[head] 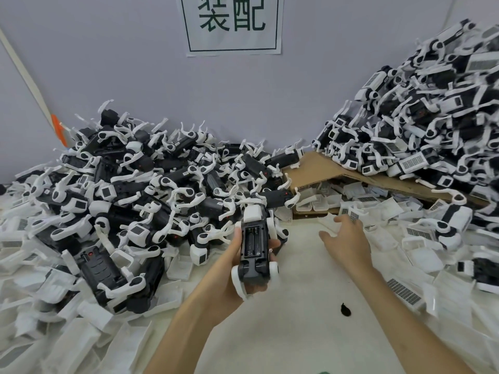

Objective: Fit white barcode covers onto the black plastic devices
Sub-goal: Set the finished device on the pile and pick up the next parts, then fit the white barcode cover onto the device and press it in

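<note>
The left hand (235, 271) grips a black plastic device (254, 245), open bay turned up for capping, while the empty, spread-fingered right hand (345, 240) hovers by loose white barcode covers (368, 198) on the desk (297, 319).

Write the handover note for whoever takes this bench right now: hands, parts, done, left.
Left hand: grips a black device, open battery bay facing up, no cover on it.
Right hand: open, fingers reaching a loose white cover on the table, not gripped yet.
Parts: more covers in the cardboard box and along the table's right side.
Done: right pile, many showing barcode covers.
Left: cover the held device, then apparently the left pile.
</note>
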{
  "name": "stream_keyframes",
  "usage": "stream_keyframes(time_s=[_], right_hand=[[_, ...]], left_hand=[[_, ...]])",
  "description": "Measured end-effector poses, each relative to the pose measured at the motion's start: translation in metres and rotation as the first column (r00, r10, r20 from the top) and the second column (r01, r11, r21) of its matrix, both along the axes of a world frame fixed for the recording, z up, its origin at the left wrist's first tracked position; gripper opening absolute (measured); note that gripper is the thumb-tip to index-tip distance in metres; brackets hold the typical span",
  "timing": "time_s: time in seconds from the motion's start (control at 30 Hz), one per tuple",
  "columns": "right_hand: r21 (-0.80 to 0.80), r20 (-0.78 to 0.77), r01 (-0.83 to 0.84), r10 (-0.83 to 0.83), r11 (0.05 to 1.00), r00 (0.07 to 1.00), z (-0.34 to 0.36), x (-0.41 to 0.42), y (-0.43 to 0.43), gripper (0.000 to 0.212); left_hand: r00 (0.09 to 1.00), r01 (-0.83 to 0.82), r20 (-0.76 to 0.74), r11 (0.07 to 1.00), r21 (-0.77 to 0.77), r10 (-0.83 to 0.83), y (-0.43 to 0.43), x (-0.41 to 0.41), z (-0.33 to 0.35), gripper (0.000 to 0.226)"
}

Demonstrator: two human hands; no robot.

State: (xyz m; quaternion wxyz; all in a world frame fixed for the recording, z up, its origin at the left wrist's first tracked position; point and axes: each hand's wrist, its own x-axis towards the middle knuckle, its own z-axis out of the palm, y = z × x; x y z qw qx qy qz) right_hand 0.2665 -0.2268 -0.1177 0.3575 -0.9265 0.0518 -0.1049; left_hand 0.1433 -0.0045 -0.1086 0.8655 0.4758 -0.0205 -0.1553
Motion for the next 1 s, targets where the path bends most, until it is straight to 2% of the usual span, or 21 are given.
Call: stream_keyframes(time_s=[0.1,0.17,0.27,0.37,0.43,0.53,0.63,0.77,0.87,0.93,1.0], right_hand=[[-0.102,-0.053,0.015,-0.02,0.995,0.998,0.001,0.014,-0.004,0.047],[-0.135,-0.09,0.004,-0.017,0.991,0.996,0.0,0.019,-0.005,0.04],[-0.105,-0.029,-0.005,0.002,0.995,1.0,-0.003,0.018,-0.004,0.019],[-0.004,0.076,-0.013,0.013,1.0,0.997,-0.001,0.006,0.001,0.008],[0.13,0.16,-0.078,0.056,0.988,0.985,0.003,-0.005,0.006,0.005],[0.341,0.203,-0.207,0.144,0.917,0.969,0.008,-0.027,0.016,0.003],[0.531,0.195,-0.281,0.208,0.799,0.958,0.009,-0.05,0.027,0.005],[0.574,0.257,-0.368,0.266,0.732,0.929,0.011,-0.067,0.037,0.018],[0.612,0.329,-0.414,0.258,0.674,0.908,0.016,-0.071,0.038,0.038],[0.63,0.375,-0.45,0.259,0.633,0.89,0.021,-0.073,0.035,0.042],[0.668,0.421,-0.499,0.273,0.551,0.865,0.025,-0.074,0.033,0.047]], left_hand=[[0.999,0.037,0.031,0.999,-0.027,-0.036,0.001,0.0,0.001,0.07],[0.996,0.049,0.077,0.998,-0.031,-0.047,0.002,-0.001,0.004,0.059],[0.988,0.049,0.149,0.997,-0.064,-0.039,0.001,-0.003,0.009,0.049],[0.984,-0.001,0.176,0.999,-0.032,0.007,-0.001,-0.004,0.01,0.044],[0.982,-0.054,0.184,0.999,0.007,0.052,-0.003,-0.004,0.009,0.044],[0.97,-0.138,0.211,0.989,0.054,0.124,-0.005,-0.004,0.007,0.048],[0.95,-0.228,0.23,0.972,0.06,0.209,-0.006,-0.002,0.006,0.059],[0.913,-0.363,0.221,0.93,0.054,0.344,-0.006,0.002,0.005,0.08],[0.888,-0.415,0.253,0.906,0.078,0.385,-0.005,0.002,0.004,0.074],[0.88,-0.431,0.266,0.897,0.099,0.393,-0.006,0.002,0.004,0.074],[0.877,-0.437,0.272,0.893,0.111,0.396,-0.006,0.002,0.003,0.068]])
